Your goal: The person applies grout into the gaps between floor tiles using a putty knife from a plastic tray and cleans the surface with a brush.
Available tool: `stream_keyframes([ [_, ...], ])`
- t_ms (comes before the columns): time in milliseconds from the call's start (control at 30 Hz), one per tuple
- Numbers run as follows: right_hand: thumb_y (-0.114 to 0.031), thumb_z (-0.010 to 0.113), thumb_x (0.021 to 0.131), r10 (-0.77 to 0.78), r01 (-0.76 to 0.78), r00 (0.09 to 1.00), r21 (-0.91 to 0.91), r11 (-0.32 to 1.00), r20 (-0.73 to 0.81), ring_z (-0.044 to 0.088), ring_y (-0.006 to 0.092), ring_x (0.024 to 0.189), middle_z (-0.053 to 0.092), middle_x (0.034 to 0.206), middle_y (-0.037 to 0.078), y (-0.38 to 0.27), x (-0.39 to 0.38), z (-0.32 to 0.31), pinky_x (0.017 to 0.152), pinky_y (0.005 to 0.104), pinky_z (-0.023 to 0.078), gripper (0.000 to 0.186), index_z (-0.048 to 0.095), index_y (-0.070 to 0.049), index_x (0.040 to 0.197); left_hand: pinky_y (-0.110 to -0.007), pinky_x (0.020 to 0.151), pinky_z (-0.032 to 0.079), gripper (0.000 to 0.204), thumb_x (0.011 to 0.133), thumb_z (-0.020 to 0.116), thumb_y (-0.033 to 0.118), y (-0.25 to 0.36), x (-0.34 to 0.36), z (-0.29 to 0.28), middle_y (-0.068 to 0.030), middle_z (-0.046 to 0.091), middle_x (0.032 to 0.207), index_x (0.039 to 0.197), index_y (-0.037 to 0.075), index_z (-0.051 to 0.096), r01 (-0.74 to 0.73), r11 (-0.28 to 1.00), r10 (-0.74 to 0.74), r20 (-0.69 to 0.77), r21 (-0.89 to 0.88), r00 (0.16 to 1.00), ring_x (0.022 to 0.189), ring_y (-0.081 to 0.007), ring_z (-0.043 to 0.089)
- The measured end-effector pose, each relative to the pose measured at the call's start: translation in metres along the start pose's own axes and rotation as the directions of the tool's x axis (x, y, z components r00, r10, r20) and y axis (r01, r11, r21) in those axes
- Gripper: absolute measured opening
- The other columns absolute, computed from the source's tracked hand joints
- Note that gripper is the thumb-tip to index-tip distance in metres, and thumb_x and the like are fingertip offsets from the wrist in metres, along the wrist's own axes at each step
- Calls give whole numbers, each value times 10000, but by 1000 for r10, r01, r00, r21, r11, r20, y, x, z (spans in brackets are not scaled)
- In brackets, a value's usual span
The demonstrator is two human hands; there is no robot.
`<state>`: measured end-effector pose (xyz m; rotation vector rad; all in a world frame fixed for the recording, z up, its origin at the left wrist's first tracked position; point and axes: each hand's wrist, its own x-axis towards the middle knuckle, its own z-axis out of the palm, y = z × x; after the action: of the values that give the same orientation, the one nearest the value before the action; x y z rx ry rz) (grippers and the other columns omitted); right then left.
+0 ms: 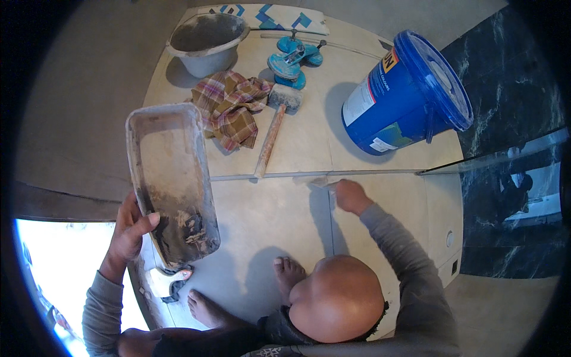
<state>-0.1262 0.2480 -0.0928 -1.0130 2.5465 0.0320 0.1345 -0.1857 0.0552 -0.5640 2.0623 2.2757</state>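
Tray, long, grime-coated: sitting at nine o'clock, raised above the tiled floor. I am holding it with the left hand at eight o'clock; that grip is clasping the near wall, thumb over the rim.
Paste, dark with paler streaks: lying in the tray's six-o'clock end.
Blade, thin, flat, partly hidden: pointing toward nine o'clock over the long seam. I am gripping it, as far as I can tell, in the right hand near four o'clock, fingers curling tight.
Trowel, pale: resting at eight o'clock.
Mallet, cloth and tub: standing or lying around eleven o'clock.
Suction lifter: sitting at twelve. Lidded blue bucket: standing at two.
Progress, by my judgement: work is running mid-course. The tiles are lying in place and the long seam is showing grey; paste is waiting in the tray, and the stretch under the blade is apparently getting attention. I cannot tell how completely either seam is filled.
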Motion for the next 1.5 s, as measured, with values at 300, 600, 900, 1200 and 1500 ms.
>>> stream_keyframes([
  [300,-73,562,818,280,-196,928,316,928,-247,647,377,755,578,905,238,-128,10,72,644,444,554,430,529,33,1233,-364,980,443,779,762,727,324,-13,-7,-21,-166,559,1246,1354,-46,382,-7,999,8,-20,51,1000,1129,-249,568],
  [600,-38,514,824,301,-261,937,218,940,-176,655,339,690,621,854,216,-122,13,73,579,421,554,413,536,72,1222,-375,946,469,664,800,695,312,-14,-7,-14,-154,581,1208,1304,-40,445,19,1000,-19,17,-21,1000,1091,-251,590],
  [900,-181,489,953,579,175,785,817,-549,221,610,214,695,611,873,125,-101,-31,41,609,334,518,317,520,25,1192,-390,1001,424,712,794,713,356,-9,-12,-11,-131,556,1245,1329,-20,433,27,1000,-27,24,13,999,1164,-254,538],
  [1200,-140,478,938,486,284,829,541,-792,277,608,248,719,602,895,167,-75,-7,62,630,361,526,204,531,4,1072,-397,1030,388,727,801,712,344,-9,-12,-12,-138,529,1284,1353,-21,412,15,999,-15,3,35,1000,1204,-265,504],
  [1500,-96,478,951,409,285,885,436,-854,222,581,250,764,547,937,164,-58,14,56,638,333,532,158,448,2,1071,-404,1003,419,620,823,691,243,-8,-12,0,-156,560,1236,1312,-37,432,-24,999,23,-40,-30,999,1144,-268,552],
])
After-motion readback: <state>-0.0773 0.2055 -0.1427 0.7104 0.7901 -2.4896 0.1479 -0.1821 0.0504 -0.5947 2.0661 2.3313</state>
